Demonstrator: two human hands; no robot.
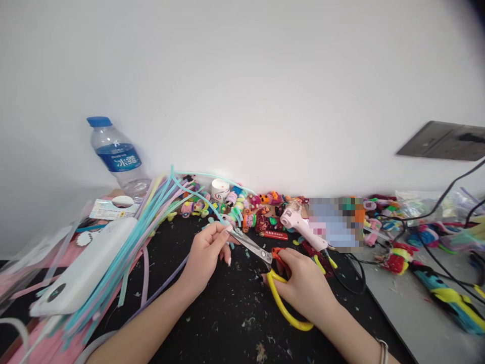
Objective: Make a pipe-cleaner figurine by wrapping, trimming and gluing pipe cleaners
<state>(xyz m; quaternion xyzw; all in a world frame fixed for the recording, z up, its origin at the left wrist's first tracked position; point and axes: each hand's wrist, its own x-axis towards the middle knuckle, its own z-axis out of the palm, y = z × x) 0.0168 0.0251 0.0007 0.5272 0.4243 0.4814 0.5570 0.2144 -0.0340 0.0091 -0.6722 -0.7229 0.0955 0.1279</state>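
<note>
My right hand [303, 278] is closed around the handles of a pair of scissors [261, 253], which have a yellow loop and an orange part near the pivot. Their metal blades point up and left to the fingertips of my left hand [206, 253]. There, thumb and fingers pinch a light blue pipe cleaner [204, 198], right at the blade tips. From the pinch it runs up and left, beside a bundle of pastel pipe cleaners [125, 253]. Whether the blades touch the pipe cleaner is hard to make out.
A white box-like device [87, 263] lies left, before a water bottle [117, 156]. Small fuzzy figures [261, 220], a paper cup [220, 190] and a pink glue gun [303, 227] line the wall. Cables [435, 242] cross the right side. Scraps litter the black mat [220, 308].
</note>
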